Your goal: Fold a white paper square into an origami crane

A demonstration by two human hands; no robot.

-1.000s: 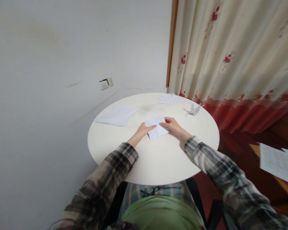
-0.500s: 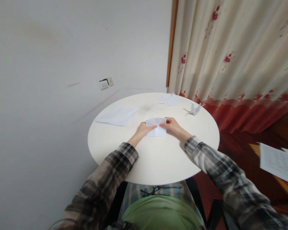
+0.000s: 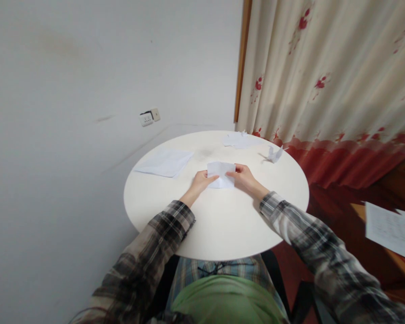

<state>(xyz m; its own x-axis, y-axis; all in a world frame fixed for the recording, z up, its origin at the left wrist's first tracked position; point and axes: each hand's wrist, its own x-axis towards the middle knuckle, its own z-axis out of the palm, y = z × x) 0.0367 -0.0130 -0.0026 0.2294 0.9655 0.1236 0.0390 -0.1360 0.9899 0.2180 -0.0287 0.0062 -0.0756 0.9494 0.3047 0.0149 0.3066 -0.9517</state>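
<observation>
Between my two hands is a small, roughly square piece of white paper [image 3: 222, 181] with faint creases, held over the middle of the round table. My left hand [image 3: 201, 181] grips its left edge, thumb on top and fingers behind. At the right edge my right hand [image 3: 244, 176] pinches it the same way, thumb lying across the face. The fingertips behind the paper are hidden.
The round white table [image 3: 222, 229] stands by a wall with a socket [image 3: 146, 119]. White sheets [image 3: 165, 163] lie at its left, more paper [image 3: 236, 139] at the back and a folded paper crane [image 3: 274, 155] at the right. Written pages [image 3: 388, 227] lie on furniture further right.
The piece of paper has shifted slightly up and right, and its upper part now looks flatter and squarer. Both hands keep their hold, with the thumbs a little further apart.
</observation>
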